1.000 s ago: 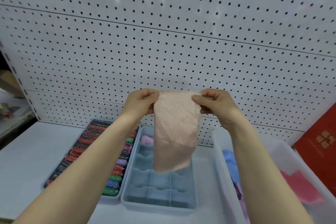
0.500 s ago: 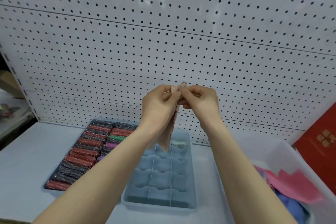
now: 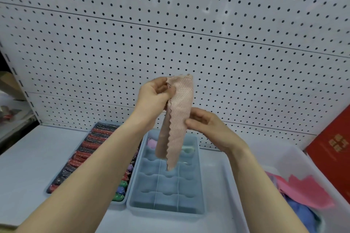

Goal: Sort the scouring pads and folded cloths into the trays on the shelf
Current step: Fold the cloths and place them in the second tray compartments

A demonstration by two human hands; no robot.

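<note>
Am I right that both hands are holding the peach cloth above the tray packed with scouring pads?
Not quite. The head view shows both hands, left hand and right hand, holding the peach cloth above the divided blue tray, which is mostly empty.

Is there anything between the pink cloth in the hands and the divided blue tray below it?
Nothing visible stands in the way. The cloth hangs from the left hand, with the right hand pinching its edge, directly above the tray. Most compartments beneath it look empty; only the far row holds a few pieces.
</note>
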